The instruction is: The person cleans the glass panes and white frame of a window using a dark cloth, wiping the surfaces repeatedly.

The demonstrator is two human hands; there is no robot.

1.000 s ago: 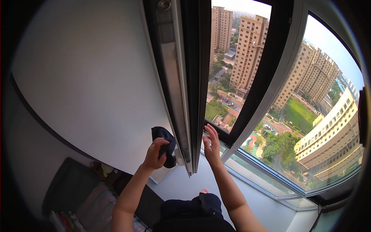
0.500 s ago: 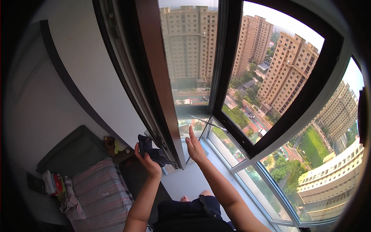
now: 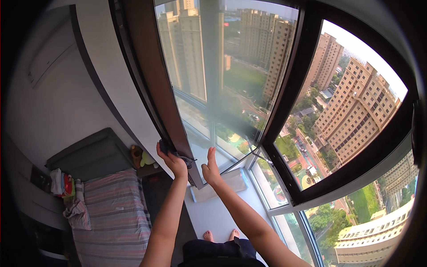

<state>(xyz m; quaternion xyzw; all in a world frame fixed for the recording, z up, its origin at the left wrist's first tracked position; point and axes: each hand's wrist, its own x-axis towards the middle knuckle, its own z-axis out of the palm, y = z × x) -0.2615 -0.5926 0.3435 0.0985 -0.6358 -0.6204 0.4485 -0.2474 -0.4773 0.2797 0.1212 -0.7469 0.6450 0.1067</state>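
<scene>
A tall window sash with a brown frame (image 3: 153, 84) and a large glass pane (image 3: 240, 75) stands swung inward in front of me. My left hand (image 3: 175, 163) presses a dark cloth (image 3: 167, 147) against the lower part of the sash's frame edge; the palm and fingers cover part of the cloth. On the pane's other side, my right hand (image 3: 211, 168) is held up flat with its fingers stretched out and nothing in it. Whether that palm touches the glass, I cannot tell.
A bed with striped covers (image 3: 111, 202) and a grey headboard (image 3: 91, 149) is at left. My bare feet (image 3: 221, 234) stand on a white ledge, near a flat pale pad (image 3: 227, 184). To the right, a black-framed window (image 3: 351, 182) overlooks high buildings far below.
The view has shifted, and more of the sash's glass shows, at a wider angle. My left hand has brought the cloth onto the frame edge; my right hand has moved slightly down and left.
</scene>
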